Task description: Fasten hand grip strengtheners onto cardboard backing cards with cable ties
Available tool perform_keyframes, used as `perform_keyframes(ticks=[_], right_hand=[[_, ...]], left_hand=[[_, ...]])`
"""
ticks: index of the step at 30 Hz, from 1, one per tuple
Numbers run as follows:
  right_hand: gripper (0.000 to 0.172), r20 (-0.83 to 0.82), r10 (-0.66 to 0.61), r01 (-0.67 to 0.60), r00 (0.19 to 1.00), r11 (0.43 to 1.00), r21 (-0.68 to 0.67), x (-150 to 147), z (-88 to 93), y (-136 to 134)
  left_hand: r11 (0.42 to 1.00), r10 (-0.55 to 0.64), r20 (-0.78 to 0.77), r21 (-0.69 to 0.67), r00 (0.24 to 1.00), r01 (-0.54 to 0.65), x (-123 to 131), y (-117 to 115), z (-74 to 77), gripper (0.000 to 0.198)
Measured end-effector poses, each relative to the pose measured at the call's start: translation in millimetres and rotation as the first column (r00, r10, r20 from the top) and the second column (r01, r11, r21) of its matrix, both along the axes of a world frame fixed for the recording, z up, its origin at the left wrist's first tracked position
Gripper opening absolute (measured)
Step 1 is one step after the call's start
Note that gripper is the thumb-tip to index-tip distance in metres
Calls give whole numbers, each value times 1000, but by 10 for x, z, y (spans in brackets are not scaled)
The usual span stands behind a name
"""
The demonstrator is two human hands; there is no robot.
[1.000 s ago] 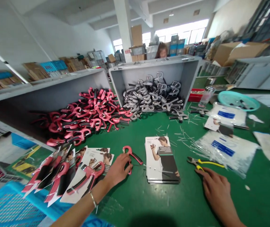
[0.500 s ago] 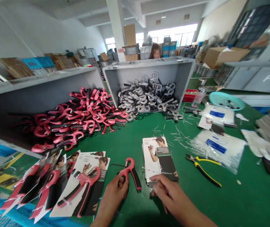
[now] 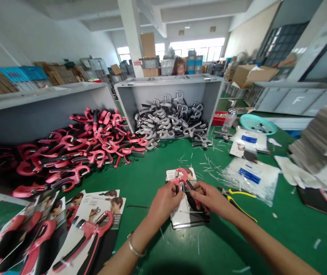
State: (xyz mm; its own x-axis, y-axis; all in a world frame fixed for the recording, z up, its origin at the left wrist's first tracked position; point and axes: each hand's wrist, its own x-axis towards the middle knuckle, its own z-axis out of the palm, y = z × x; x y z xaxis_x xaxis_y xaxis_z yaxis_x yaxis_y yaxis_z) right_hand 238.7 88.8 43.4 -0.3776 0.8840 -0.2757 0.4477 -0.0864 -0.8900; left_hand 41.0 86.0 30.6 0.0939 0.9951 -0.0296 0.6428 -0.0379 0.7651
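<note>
A pink and black hand gripper lies over the stack of printed cards in front of me, its curved spring end pointing away. My left hand is closed on its left handle. My right hand has its fingers closed around the right handle. Most of the top card is covered by the hand gripper and my fingers. To the left, several more pink hand grippers lie on cards of the same kind, held with white ties.
Loose pink hand grippers spill from a grey crate at left; grey ones fill another crate. Yellow-black pliers, bags of white ties and a turquoise plate are at right. A person is behind the crates.
The pink hand gripper has moved right from the table onto the card stack, carried by my left hand. My right hand has left the cards' lower edge and taken the right handle.
</note>
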Motion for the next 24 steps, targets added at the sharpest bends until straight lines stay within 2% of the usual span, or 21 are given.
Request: perform_keyframes(ticks=[3,5,7,9,11,15,18,21,24], right_hand=[[29,205,-8,-13,979,995,104,87,-156,-165],[30,386,-92,-6,918,969,245,146,-224,-303],[29,460,-190,-9,867,918,396,194,-256,-398],[25,422,-192,-48,886,867,496,199,-262,-423],[20,359,-120,-98,925,841,532,147,-257,-388],[10,278,-70,-90,958,848,523,-35,-277,-230],[11,229,-86,-49,970,850,524,-108,-343,-125],[11,204,-77,-41,976,856,516,-111,-391,-81],[13,224,-43,-81,974,853,515,-93,-362,-94]], left_hand=[[993,-57,-8,-105,998,56,3,-119,-100,20],[984,-102,17,-147,995,104,-47,-184,-117,22],[986,-106,12,-129,994,107,-118,-153,-92,30],[998,-51,-25,-35,998,50,-177,-15,-61,32],[996,-27,-7,83,1000,28,-185,182,-63,24],[970,-193,152,180,969,165,-51,467,-195,20],[961,-238,264,204,935,187,50,464,-316,10],[970,-183,320,210,930,119,79,377,-375,9],[971,-160,341,223,926,86,78,320,-381,10]])
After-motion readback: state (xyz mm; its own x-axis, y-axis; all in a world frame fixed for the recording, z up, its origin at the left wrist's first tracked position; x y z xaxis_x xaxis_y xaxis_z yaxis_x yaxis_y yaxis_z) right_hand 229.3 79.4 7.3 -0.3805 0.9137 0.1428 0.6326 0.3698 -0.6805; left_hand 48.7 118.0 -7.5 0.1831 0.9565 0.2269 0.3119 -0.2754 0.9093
